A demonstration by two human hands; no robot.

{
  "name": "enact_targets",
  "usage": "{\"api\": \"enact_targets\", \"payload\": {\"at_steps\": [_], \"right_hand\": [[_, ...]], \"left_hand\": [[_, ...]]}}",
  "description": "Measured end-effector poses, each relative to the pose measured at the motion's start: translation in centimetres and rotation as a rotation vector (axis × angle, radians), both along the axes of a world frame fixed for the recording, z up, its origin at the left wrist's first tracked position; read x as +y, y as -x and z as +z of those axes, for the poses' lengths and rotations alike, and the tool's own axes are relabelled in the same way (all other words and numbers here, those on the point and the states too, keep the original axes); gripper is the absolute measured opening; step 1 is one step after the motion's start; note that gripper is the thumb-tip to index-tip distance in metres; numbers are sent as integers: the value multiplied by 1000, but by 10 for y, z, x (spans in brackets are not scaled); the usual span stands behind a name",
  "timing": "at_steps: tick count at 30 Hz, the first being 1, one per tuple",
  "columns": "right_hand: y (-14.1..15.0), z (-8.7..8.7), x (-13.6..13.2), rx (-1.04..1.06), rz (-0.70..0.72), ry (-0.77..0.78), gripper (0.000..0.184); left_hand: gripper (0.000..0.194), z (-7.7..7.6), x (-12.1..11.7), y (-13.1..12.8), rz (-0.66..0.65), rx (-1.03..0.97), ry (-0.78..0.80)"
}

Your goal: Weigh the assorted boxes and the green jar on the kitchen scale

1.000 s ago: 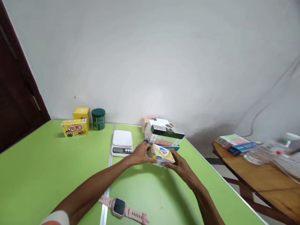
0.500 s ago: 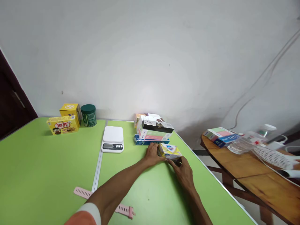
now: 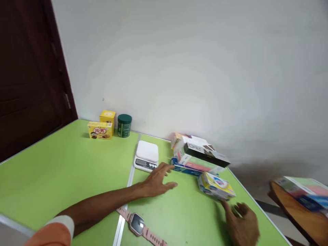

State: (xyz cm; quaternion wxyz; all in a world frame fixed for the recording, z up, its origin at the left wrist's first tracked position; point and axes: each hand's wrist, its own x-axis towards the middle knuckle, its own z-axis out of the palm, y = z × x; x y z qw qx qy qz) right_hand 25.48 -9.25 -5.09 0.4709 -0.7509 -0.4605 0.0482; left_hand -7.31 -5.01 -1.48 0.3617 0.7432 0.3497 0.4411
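Observation:
My left hand [image 3: 159,181] hovers over the green table just in front of the white kitchen scale [image 3: 147,153], fingers apart and nothing in them. At the lower right is my right hand [image 3: 242,220], its fingers curled and somewhat blurred, the index fingertip close to the near edge of a yellow-and-white box [image 3: 216,185]; whether it touches cannot be made out. That box lies on the table before a stack of cartons: a blue box [image 3: 188,169] at the bottom and a white-and-black box [image 3: 205,153] above. A pink-strapped smartwatch [image 3: 137,223] lies below my left forearm.
Toward the back left of the green table [image 3: 64,167] stand a yellow snack box [image 3: 100,130], a taller yellow box [image 3: 108,116] and a green-lidded canister [image 3: 124,126]. A wooden side table [image 3: 294,208] at right bears another carton [image 3: 307,193]. A wall rises behind.
Both hands have come off the yellow-and-white box, the left moving left toward the scale, the right drawing back nearer. The view has turned left, and the whole watch now shows.

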Motion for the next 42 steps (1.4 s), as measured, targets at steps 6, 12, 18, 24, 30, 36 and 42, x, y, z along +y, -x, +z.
{"api": "enact_targets", "payload": {"at_steps": [6, 12, 18, 24, 30, 36, 42], "right_hand": [[81, 39, -15, -50, -100, -153, 64], [247, 56, 6, 9, 766, -78, 38], [400, 36, 70, 359, 1157, 167, 73], [487, 12, 151, 525, 1056, 190, 108], [516, 15, 168, 514, 1159, 71, 89], [500, 16, 130, 550, 1178, 47, 79], [453, 34, 80, 414, 1019, -37, 88]], "left_hand": [[86, -7, 33, 187, 988, -33, -125], [126, -17, 70, 291, 1386, -215, 60], [118, -20, 85, 317, 1199, -351, 80], [94, -27, 89, 330, 1093, -371, 136], [77, -27, 85, 321, 1089, -254, 160], [76, -30, 58, 298, 1137, -181, 108], [81, -26, 27, 257, 1119, -178, -191]]}}
